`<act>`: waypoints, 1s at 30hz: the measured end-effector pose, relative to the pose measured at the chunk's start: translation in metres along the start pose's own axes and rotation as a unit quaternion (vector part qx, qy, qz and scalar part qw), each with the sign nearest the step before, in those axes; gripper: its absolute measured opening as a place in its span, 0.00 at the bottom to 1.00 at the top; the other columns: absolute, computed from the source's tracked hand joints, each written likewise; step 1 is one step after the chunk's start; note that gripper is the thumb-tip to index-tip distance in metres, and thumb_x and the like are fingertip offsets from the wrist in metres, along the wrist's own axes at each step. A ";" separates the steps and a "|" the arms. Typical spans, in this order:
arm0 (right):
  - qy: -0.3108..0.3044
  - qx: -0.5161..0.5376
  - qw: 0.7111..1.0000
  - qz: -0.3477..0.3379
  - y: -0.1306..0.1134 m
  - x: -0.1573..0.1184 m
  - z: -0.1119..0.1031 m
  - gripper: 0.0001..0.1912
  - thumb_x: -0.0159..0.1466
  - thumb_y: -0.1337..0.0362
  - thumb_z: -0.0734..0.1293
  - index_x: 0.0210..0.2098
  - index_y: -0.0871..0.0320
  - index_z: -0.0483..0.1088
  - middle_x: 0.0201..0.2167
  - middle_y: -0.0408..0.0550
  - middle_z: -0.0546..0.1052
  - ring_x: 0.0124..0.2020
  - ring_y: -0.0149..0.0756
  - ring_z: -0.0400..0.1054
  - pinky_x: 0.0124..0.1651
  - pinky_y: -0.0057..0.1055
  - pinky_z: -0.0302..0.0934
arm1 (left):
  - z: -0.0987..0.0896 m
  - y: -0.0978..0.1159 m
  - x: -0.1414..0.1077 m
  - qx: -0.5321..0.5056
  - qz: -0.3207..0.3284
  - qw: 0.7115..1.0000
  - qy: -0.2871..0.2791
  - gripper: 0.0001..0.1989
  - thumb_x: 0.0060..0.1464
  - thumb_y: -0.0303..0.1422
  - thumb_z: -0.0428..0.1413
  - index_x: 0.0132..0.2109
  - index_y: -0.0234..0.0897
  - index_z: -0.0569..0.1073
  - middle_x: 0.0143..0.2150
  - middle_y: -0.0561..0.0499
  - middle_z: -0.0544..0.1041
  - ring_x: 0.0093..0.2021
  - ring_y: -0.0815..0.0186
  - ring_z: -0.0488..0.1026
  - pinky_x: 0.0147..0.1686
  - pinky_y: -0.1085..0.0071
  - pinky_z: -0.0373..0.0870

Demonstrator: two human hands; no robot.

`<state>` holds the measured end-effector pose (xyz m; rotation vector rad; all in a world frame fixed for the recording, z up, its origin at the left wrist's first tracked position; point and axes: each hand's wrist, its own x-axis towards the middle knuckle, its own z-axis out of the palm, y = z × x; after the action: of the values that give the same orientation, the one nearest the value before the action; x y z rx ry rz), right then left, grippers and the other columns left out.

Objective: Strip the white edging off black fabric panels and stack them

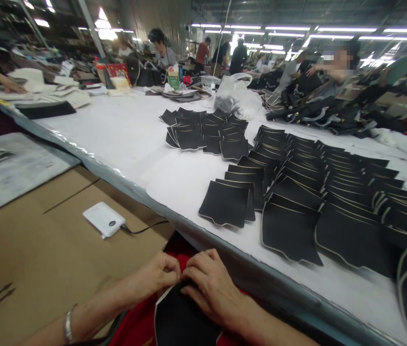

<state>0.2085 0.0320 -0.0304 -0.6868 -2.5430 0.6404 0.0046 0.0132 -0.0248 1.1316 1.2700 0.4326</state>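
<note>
Far left, I pick up a co-worker's hand (15, 86) resting on pale sheets (55, 86); the body is mostly cut off by the edge. Below, brown cardboard (44, 254) carries a white device (104, 218) with a black cable (151, 227) running right, its far end lost by the table's edge. A silvery bracelet (68, 327) rings the left wrist. The left hand (162, 273) has thumb and forefinger pressed together near the black panel's upper edge; I cannot tell what, if anything, sits between the tips. The black panel (185, 319) lies low in my view, over red cloth (134, 317), just in front of the wearer. Its upper edge points away, towards the table; its pale-rimmed left side runs down towards the wearer and out of the frame. Visible length runs roughly away-to-near, but with the lower end cut off I can't fix the true long axis. The right hand (212, 283) grips the panel, thumb on the black face, fingers bent at the upper edge; it hides that corner from me. Beyond, on the white table (117, 129), similar panels (292, 230) overlap in rows, pale edges showing, the rightmost cut off by the frame. Behind them, a plastic bag (239, 93) has contents I can't make out; people farther back are blurred.
</note>
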 end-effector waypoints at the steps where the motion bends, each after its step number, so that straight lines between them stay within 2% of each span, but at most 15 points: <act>1: 0.003 -0.001 1.000 0.000 0.000 0.000 0.000 0.07 0.65 0.63 0.68 0.41 0.59 0.68 0.39 0.46 0.73 0.40 0.36 0.64 0.46 0.36 0.50 | 0.001 0.000 0.000 -0.003 0.001 1.000 0.002 0.08 0.43 0.35 0.52 0.24 0.34 0.67 0.19 0.59 0.57 0.23 0.72 0.50 0.23 0.74 0.46; 4: 0.002 -0.006 1.000 0.002 0.000 -0.001 0.000 0.06 0.65 0.63 0.68 0.39 0.59 0.68 0.37 0.46 0.73 0.39 0.35 0.64 0.46 0.36 0.49 | 0.004 -0.003 0.001 0.007 0.003 1.000 0.007 0.08 0.43 0.35 0.52 0.24 0.34 0.66 0.19 0.59 0.57 0.23 0.72 0.50 0.23 0.73 0.45; 9: -0.044 0.002 0.999 -0.015 0.000 -0.003 0.006 0.08 0.64 0.61 0.69 0.37 0.58 0.67 0.34 0.43 0.72 0.37 0.35 0.62 0.44 0.36 0.47 | 0.011 -0.010 0.004 0.084 0.000 0.996 0.004 0.09 0.40 0.35 0.51 0.21 0.35 0.64 0.20 0.57 0.58 0.24 0.71 0.52 0.23 0.73 0.46; 12: -0.053 -0.009 0.998 -0.027 0.001 -0.003 0.006 0.09 0.65 0.60 0.67 0.35 0.58 0.66 0.33 0.43 0.71 0.36 0.34 0.61 0.43 0.36 0.47 | 0.011 -0.008 0.002 0.090 0.002 0.996 -0.002 0.08 0.39 0.36 0.50 0.21 0.34 0.64 0.20 0.57 0.59 0.24 0.71 0.53 0.24 0.73 0.48; 19: -0.082 0.023 0.996 -0.011 0.002 0.005 -0.002 0.07 0.66 0.62 0.66 0.35 0.58 0.65 0.36 0.43 0.70 0.40 0.33 0.62 0.47 0.35 0.49 | 0.012 -0.008 0.004 0.109 0.012 0.994 -0.007 0.11 0.43 0.39 0.49 0.22 0.35 0.62 0.21 0.57 0.56 0.24 0.71 0.51 0.24 0.73 0.48; 25: -0.157 -0.023 0.987 -0.002 -0.022 0.005 -0.020 0.07 0.65 0.62 0.66 0.35 0.59 0.64 0.37 0.48 0.70 0.40 0.38 0.61 0.47 0.37 0.52 | -0.007 -0.018 0.017 0.166 0.009 0.986 0.022 0.06 0.40 0.35 0.47 0.23 0.36 0.63 0.20 0.56 0.59 0.22 0.70 0.55 0.22 0.73 0.47; 28: -0.160 -0.034 0.986 -0.023 -0.029 0.003 -0.027 0.08 0.66 0.61 0.66 0.36 0.59 0.64 0.37 0.48 0.71 0.41 0.40 0.62 0.48 0.41 0.53 | -0.014 -0.010 0.019 0.166 0.015 0.986 -0.007 0.07 0.43 0.35 0.47 0.25 0.36 0.65 0.19 0.57 0.60 0.20 0.69 0.57 0.22 0.73 0.50; 30: -0.140 -0.022 0.990 -0.007 -0.026 0.002 -0.027 0.06 0.67 0.63 0.65 0.36 0.58 0.63 0.38 0.48 0.71 0.42 0.39 0.62 0.49 0.40 0.54 | -0.015 0.000 0.015 0.164 0.047 0.985 -0.030 0.09 0.47 0.36 0.49 0.26 0.35 0.67 0.21 0.56 0.61 0.24 0.69 0.59 0.25 0.74 0.54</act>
<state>0.2116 0.0214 0.0058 -0.6322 -2.8239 0.7221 -0.0041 0.0311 -0.0310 1.4759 1.2672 0.2612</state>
